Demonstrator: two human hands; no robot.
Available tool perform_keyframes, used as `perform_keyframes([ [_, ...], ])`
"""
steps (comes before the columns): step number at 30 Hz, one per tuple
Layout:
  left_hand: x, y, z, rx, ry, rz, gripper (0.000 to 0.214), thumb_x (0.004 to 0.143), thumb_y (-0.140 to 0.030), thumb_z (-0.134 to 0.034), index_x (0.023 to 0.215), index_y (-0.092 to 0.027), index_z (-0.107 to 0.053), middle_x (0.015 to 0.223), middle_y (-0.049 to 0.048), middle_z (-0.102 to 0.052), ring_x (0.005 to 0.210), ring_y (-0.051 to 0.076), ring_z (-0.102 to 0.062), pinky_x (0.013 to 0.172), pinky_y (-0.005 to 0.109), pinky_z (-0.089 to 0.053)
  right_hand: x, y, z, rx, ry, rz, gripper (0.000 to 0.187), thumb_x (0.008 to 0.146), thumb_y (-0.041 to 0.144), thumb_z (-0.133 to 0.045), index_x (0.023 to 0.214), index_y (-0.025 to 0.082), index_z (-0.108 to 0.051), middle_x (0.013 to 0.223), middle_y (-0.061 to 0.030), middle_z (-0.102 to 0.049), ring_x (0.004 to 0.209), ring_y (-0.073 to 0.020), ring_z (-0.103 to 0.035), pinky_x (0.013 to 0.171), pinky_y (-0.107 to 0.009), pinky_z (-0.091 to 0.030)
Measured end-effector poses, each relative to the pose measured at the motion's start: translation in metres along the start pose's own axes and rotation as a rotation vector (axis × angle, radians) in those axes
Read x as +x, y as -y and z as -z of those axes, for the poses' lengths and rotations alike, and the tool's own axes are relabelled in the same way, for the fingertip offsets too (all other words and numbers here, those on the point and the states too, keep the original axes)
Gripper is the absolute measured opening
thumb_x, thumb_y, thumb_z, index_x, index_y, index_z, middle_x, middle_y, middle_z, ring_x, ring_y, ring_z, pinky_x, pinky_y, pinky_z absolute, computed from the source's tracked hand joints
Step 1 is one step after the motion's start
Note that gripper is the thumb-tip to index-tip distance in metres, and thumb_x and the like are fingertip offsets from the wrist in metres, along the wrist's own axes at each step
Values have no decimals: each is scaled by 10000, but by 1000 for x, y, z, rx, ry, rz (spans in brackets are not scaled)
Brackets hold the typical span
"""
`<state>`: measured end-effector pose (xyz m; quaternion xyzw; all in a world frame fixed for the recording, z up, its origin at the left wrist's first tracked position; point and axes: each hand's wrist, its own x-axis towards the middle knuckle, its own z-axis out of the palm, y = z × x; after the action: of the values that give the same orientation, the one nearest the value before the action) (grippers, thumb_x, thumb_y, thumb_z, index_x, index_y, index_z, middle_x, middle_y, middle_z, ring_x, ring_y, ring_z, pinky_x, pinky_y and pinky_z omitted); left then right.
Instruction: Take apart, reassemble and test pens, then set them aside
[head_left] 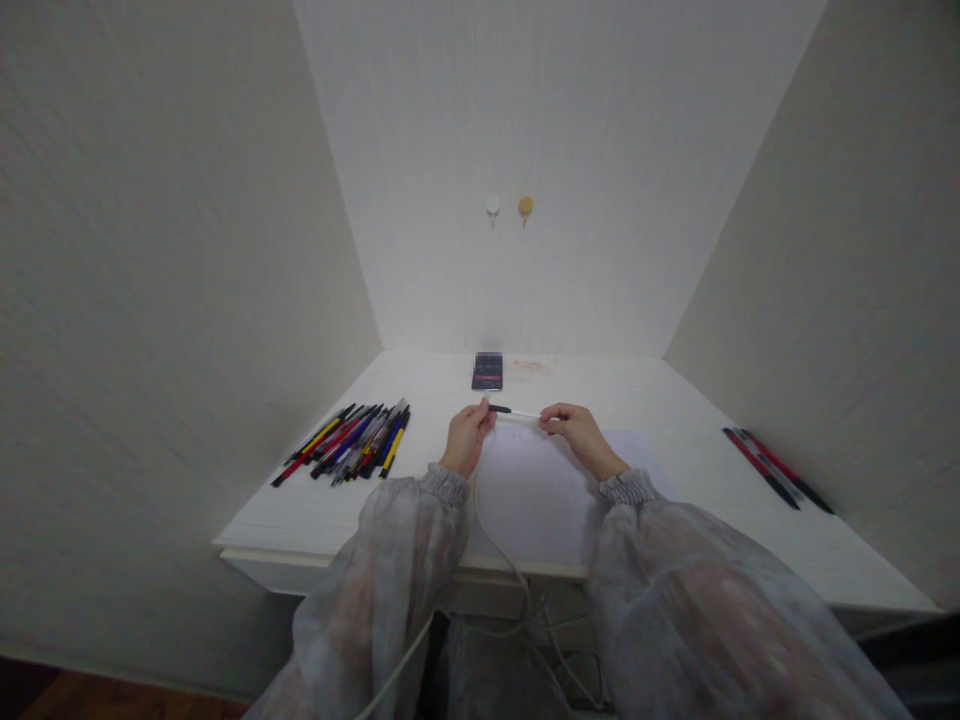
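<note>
A pen (517,412) with a black end and a pale, clear-looking barrel is held level above the white paper (536,500). My left hand (468,438) pinches its black end. At the other end, the fingertips of my right hand (581,436) are closed on the pale part. Whether the pen is one piece or two parts held together is too small to tell. Both forearms wear translucent sleeves with gathered cuffs. Just beyond my left hand lies a dark phone-like device (487,371).
On the left of the white desk (442,380) lies a pile of pens (352,442) in several colours. Several pens (776,470) rest by the right wall. Two hooks (526,206) are fixed to the back wall. A white cable (489,535) runs over the desk's front edge.
</note>
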<state>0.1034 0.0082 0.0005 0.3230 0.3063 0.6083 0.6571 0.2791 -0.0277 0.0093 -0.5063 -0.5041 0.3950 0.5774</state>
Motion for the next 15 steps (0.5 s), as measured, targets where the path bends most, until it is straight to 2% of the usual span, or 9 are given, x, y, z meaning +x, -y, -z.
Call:
perform_keyframes([
  [3,1,1,2,-3,5,12,190,640,-263,-656,578,-150,-516,602,-5,-547,540,60,-518,607,207,-439,-2,3,-1,88,52,-50,208,512,226,-701,689,158,-615,614,5,-603,535,-98,-541,485,-207,-446],
  [6,3,2,3,-11,10,-14,186,652,-276,-642,618,-157,-503,624,-6,-560,571,67,-543,631,212,-446,-5,4,-2,155,155,-205,302,641,369,-624,834,139,-591,638,-46,-633,471,-114,-553,407,-220,-437],
  [9,4,3,4,-8,20,-43,191,661,-283,-633,625,-161,-490,619,-11,-556,597,79,-561,660,226,-452,-8,4,-2,114,251,-313,373,717,461,-524,779,99,-589,558,-72,-623,340,-79,-466,303,-186,-333],
  [12,4,3,4,-25,26,-36,191,663,-275,-633,619,-161,-487,619,-7,-565,582,77,-560,670,231,-453,-7,3,-1,84,267,-243,328,699,417,-563,633,96,-580,458,-23,-560,303,-40,-384,284,-161,-252],
  [15,3,2,3,-50,24,-18,195,659,-263,-640,612,-162,-480,605,-6,-572,573,78,-564,668,230,-452,-6,4,-1,91,206,-186,205,619,310,-651,616,119,-576,461,23,-531,348,-38,-404,326,-153,-297],
])
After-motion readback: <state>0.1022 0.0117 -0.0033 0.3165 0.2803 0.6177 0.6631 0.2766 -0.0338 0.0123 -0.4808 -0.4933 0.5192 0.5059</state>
